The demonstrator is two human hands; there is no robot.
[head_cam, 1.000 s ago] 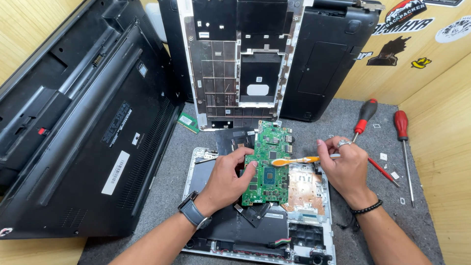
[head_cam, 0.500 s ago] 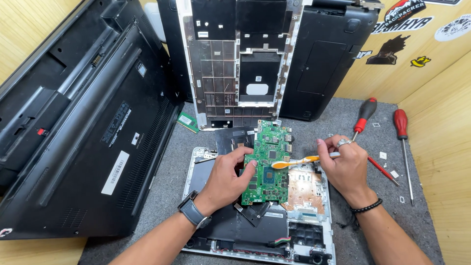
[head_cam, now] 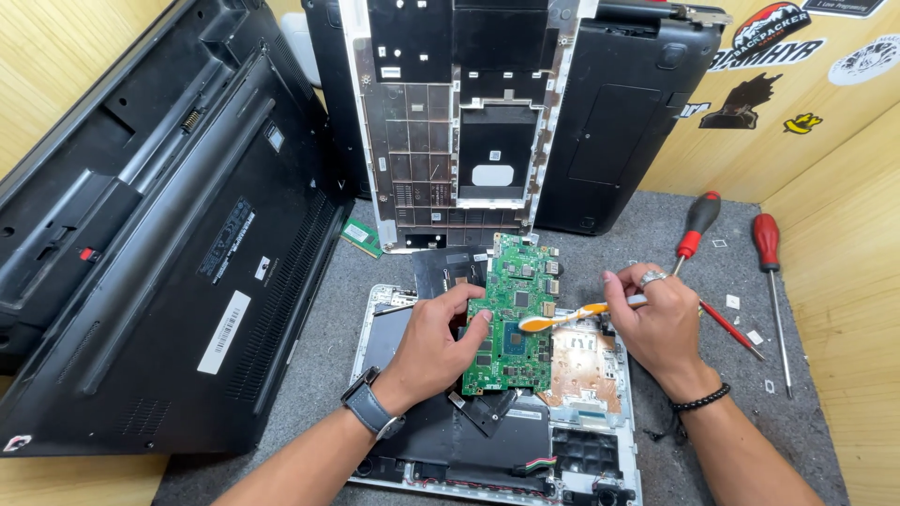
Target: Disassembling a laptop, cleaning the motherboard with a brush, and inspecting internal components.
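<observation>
My left hand grips the left edge of a green circuit board and holds it tilted up over an opened white laptop base. My right hand holds an orange and white toothbrush by its handle. The brush head rests on the board's right side near a dark chip. A watch sits on my left wrist and a dark beaded bracelet on my right wrist.
Two red-handled screwdrivers lie on the grey mat at the right. A white laptop shell leans upright at the back between black laptop cases. A small green memory stick lies near them. Wooden walls enclose the space.
The brush head has shifted slightly to the left across the board. My left hand keeps the board tilted in the same place.
</observation>
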